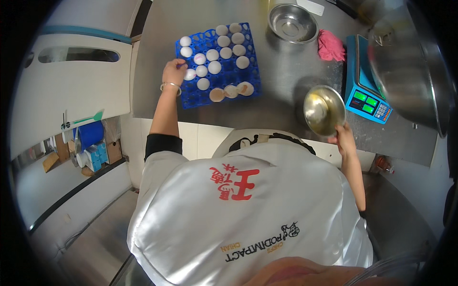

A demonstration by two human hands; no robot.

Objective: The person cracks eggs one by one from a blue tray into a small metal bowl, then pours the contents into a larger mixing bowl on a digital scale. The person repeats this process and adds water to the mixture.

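Observation:
A blue plastic egg tray (pixel 236 77) lies on the steel table in front of me, holding several white eggs (pixel 214 67). Empty-looking eggshells (pixel 217 95) rest in its near row. At the tray's left edge, my left hand (pixel 174 72) has its fingers curled over the rim, close beside a white egg (pixel 190 74). My right hand (pixel 343 137) grips the near rim of a small stainless steel bowl (pixel 323 111). That bowl is tilted and has yellowish liquid inside, apparently egg.
A second steel bowl (pixel 293 23) stands at the back, next to a pink cloth (pixel 331 45). On the right are a blue digital scale (pixel 370 103) with lit displays and a large steel mixing bowl (pixel 404 68). The steel tabletop's front edge (pixel 214 124) runs close to my body.

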